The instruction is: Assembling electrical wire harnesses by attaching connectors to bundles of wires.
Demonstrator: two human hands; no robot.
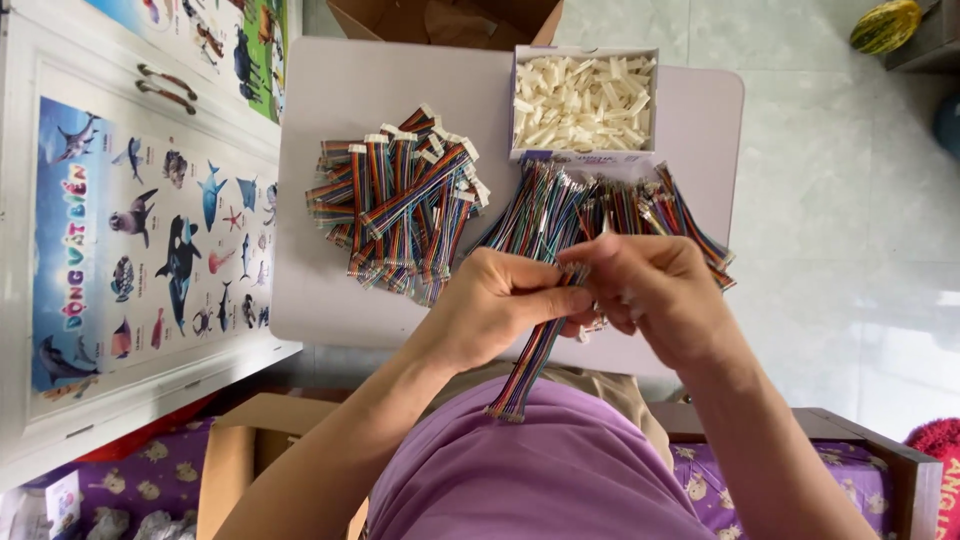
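Observation:
My left hand (pixel 500 305) grips a rainbow-coloured ribbon cable (pixel 527 367) near its upper end; the cable hangs down toward my lap. My right hand (pixel 655 295) has its fingers closed at the cable's top end, where a small white piece seems to be; I cannot see it clearly. Behind my hands, on the small white table (pixel 330 290), lies a loose heap of bare ribbon cables (pixel 600 210). A pile of cables with white connectors fitted (pixel 400 205) lies to the left. A white box of white plastic connectors (pixel 583 100) stands at the table's far edge.
A white cabinet door with an animal poster (pixel 130 230) stands at the left. A brown cardboard box (pixel 440 20) sits beyond the table. Cardboard boxes (pixel 235 460) flank my lap. The tiled floor (pixel 850 200) lies to the right.

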